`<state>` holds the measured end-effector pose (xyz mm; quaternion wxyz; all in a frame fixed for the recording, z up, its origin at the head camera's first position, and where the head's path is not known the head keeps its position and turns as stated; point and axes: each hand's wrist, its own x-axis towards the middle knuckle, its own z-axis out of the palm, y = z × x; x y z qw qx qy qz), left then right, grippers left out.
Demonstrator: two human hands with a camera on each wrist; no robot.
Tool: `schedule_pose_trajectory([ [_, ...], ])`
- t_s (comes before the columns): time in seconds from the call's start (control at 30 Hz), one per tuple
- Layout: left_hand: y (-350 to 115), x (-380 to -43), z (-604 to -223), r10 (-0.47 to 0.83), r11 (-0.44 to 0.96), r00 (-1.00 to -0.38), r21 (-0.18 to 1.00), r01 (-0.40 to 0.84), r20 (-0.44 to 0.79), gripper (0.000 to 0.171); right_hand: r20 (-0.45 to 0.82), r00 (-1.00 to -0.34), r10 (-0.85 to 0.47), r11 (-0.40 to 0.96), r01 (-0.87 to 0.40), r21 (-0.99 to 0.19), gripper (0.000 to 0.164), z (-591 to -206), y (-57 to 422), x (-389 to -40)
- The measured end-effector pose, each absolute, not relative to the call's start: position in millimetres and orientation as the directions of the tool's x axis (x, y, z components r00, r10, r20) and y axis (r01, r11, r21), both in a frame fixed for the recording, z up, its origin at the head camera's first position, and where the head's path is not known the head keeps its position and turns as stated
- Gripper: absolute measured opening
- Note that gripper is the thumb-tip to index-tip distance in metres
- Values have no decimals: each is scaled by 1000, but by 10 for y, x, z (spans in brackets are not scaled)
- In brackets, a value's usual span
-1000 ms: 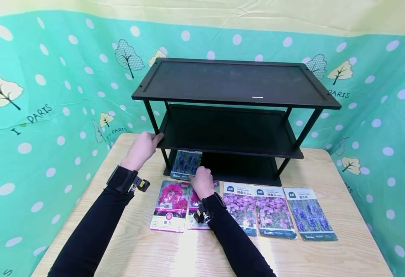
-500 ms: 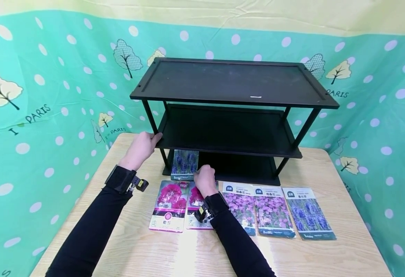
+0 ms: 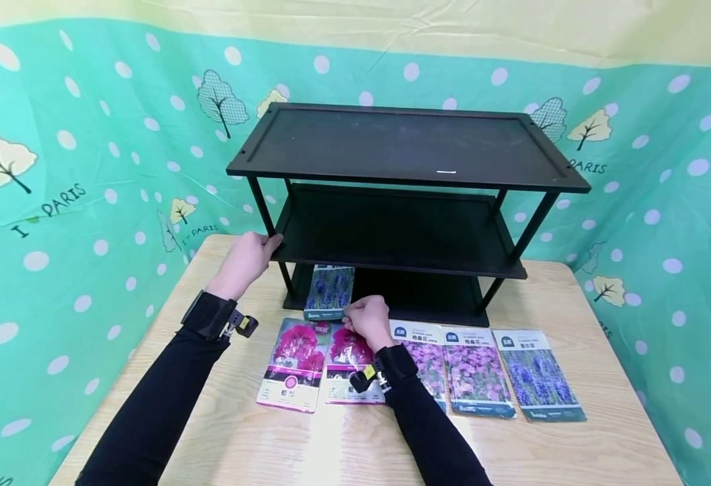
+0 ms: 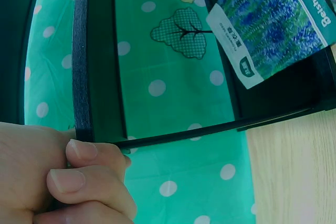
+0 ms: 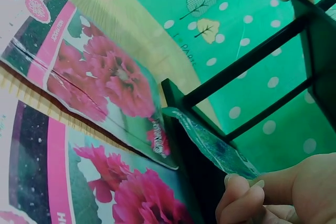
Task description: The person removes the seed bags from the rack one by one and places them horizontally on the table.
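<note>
My left hand (image 3: pixel 243 264) grips the front left corner of the middle tier of a black three-tier shelf (image 3: pixel 392 226); its curled fingers (image 4: pixel 86 179) show in the left wrist view. A seed packet with blue-purple flowers (image 3: pixel 330 290) lies at the left end of the bottom tier, its top under the middle tier. My right hand (image 3: pixel 369 320) pinches this packet's lower right corner between thumb and index finger, seen edge-on in the right wrist view. Below that hand is a seed packet with magenta flowers (image 3: pixel 347 364), partly covered by it.
Another magenta-flower packet (image 3: pixel 292 364) lies to the left on the wooden table (image 3: pixel 240 439). On the right are two pink-flower packets, the nearer-to-hand one (image 3: pixel 425 361) partly hidden by the arm, and a blue-purple one (image 3: pixel 540 374). A patterned cloth (image 3: pixel 88 202) hangs around the table.
The packet on the bottom tier has shifted slightly right and now sits at a slant. My right hand has moved a little right with it. My left hand keeps its grip on the shelf.
</note>
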<state>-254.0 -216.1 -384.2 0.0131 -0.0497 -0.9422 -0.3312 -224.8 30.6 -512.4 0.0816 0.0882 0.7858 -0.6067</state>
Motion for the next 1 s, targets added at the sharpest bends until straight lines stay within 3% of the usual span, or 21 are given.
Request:
schedule_pose_trajectory([
  [0.33, -2155, -2533, -3850, 88, 786, -993, 608, 115, 74, 50, -126, -991, 37, 328, 131, -935, 15, -5089, 409, -2160],
  [1.0, -2162, -2538, -3857, 104, 785, -992, 607, 123, 67, 51, -128, -991, 35, 224, 133, -966, 14, -4903, 472, -2029],
])
